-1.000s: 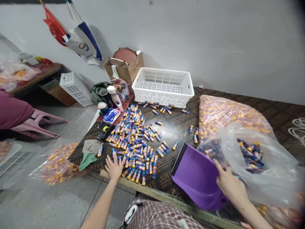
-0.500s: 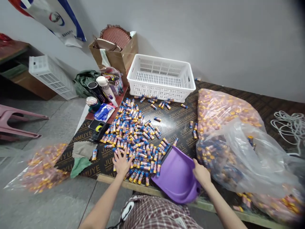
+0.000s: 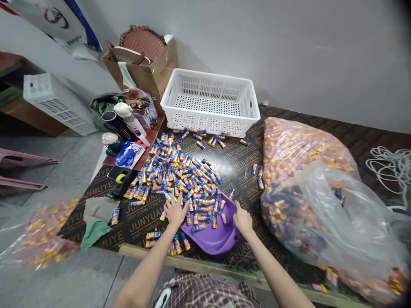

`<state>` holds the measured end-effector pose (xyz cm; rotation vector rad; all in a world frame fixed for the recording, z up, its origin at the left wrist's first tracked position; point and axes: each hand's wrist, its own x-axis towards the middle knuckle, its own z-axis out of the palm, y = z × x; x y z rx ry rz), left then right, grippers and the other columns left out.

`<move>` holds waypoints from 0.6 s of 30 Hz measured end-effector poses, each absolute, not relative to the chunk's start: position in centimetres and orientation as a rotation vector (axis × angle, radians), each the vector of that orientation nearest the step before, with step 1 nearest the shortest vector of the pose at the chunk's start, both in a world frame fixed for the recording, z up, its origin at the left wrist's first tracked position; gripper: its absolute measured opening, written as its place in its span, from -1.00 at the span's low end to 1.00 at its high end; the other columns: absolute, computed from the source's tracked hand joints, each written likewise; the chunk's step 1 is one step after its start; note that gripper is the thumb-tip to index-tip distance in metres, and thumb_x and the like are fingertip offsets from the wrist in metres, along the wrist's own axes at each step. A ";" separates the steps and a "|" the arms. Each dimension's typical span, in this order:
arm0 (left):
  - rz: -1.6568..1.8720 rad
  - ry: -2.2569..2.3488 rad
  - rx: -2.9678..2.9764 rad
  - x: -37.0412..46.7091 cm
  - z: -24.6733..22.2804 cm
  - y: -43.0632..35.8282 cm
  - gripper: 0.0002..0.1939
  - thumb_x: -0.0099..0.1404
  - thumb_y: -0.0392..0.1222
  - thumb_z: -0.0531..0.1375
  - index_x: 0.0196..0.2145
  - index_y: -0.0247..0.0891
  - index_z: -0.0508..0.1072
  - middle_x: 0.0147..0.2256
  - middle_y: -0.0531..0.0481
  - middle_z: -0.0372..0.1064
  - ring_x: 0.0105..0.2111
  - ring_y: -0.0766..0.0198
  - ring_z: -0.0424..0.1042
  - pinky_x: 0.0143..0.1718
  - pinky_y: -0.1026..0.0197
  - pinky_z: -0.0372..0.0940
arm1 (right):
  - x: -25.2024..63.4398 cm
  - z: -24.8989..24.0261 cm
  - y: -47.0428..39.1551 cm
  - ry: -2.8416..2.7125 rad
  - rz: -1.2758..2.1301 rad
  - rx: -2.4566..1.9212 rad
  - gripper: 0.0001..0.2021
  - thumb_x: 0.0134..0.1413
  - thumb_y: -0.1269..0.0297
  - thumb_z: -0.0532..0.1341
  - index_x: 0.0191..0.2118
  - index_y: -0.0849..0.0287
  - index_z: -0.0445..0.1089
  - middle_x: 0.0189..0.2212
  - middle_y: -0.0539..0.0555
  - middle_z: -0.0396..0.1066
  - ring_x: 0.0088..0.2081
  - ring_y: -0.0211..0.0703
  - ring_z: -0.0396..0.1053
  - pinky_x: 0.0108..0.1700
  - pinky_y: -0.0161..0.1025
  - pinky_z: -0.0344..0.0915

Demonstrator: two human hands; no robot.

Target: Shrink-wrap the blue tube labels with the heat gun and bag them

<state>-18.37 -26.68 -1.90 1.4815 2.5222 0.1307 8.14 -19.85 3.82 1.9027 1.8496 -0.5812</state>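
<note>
A purple dustpan lies on the dark board, its mouth pushed into a heap of small tubes with blue and yellow ends. Several tubes rest inside the pan. My right hand grips the pan at its right edge, fingers wrapped round it. At the pan's left edge, my left hand lies with fingers spread on the tubes, touching them but holding none. Part of the heap is hidden under my left hand and forearm.
Behind the heap stands a white plastic basket. To the right lie large clear bags of tubes and a white cord. A tape dispenser, bottles and cloths are at left. A wooden edge strip runs in front.
The dustpan has moved left and forward into the heap with my right hand, and tubes now lie in it. My left hand has shifted slightly, staying spread over the tubes.
</note>
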 end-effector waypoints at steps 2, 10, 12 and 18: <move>0.156 2.449 1.545 -17.8 -1.9 -25.6 -0.39 0.25 0.21 -0.12 0.19 -0.04 0.13 0.22 -0.14 -0.05 0.06 -0.11 0.11 0.03 -0.14 0.03 | 7.8 3.7 -19.2 1.866 -0.611 1.902 -0.45 0.08 0.45 -0.02 0.22 0.09 -0.03 -0.24 0.22 0.46 -0.18 -0.01 0.43 -0.23 -0.23 0.21; 0.255 2.163 1.755 -13.6 -1.2 -23.8 -0.42 0.27 0.17 -0.11 0.14 -0.13 0.21 0.21 -0.15 -0.02 0.08 -0.09 0.11 0.09 -0.13 -0.01 | 6.3 3.0 -18.5 1.938 -0.748 1.912 -0.41 0.06 0.46 -0.01 0.24 0.07 -0.06 -0.24 0.20 0.46 -0.20 0.01 0.43 -0.23 -0.22 0.22; 0.267 2.080 1.795 -12.5 -0.9 -24.4 -0.39 0.27 0.19 -0.12 0.16 -0.18 0.19 0.19 -0.17 0.03 0.11 -0.11 0.07 0.11 -0.16 -0.06 | 6.4 3.0 -18.7 1.969 -0.794 1.917 -0.42 0.06 0.46 -0.02 0.23 0.07 -0.04 -0.24 0.19 0.46 -0.20 0.00 0.43 -0.21 -0.23 0.22; 0.245 1.737 1.885 -8.5 1.6 -27.2 -0.45 0.25 0.18 -0.07 0.09 -0.11 0.28 0.26 -0.09 -0.13 0.14 -0.21 0.01 0.08 -0.36 -0.11 | 7.8 3.1 -19.5 2.045 -0.992 1.955 -0.44 0.04 0.45 -0.05 0.21 0.13 0.02 -0.26 0.12 0.47 -0.21 -0.06 0.44 -0.17 -0.27 0.23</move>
